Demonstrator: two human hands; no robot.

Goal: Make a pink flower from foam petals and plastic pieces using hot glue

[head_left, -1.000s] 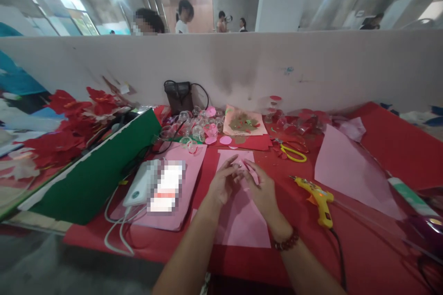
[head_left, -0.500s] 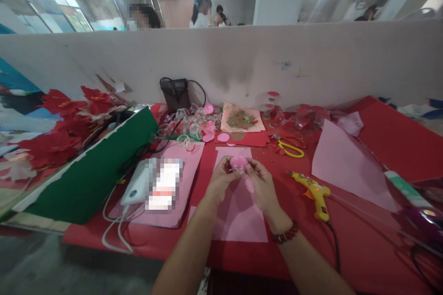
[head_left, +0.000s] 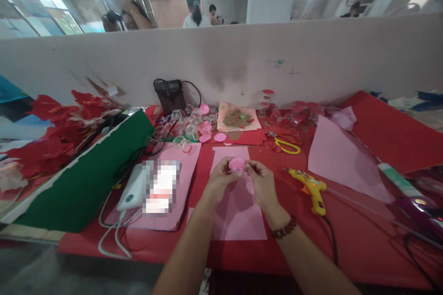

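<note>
Between both hands is a small clear plastic cup with a pink disc on its end [head_left: 237, 165], held above a pink sheet [head_left: 238, 223]. My left hand [head_left: 221, 179] grips its left side, thumb in front and fingers curled behind. On the other side my right hand [head_left: 262, 182] pinches the rim with thumb and forefinger. A yellow hot glue gun [head_left: 313, 191] with a small orange light lies to the right of my right hand. Several similar clear cups [head_left: 192, 130] are heaped beyond my hands to the left, some with pink discs. Loose pink discs [head_left: 219, 137] lie near them.
Yellow-handled scissors [head_left: 289, 147] lie beyond the glue gun. At left are a phone [head_left: 161, 189], a white power bank [head_left: 133, 186] with cables, and a green board [head_left: 86, 179]. More cups [head_left: 294, 115], a black bag [head_left: 169, 94] and a scrap-covered sheet [head_left: 223, 122] sit by the back partition.
The pink disc end of the cup has tipped more towards me, showing more of its face. My hands keep their grip. The whole view has shifted slightly.
</note>
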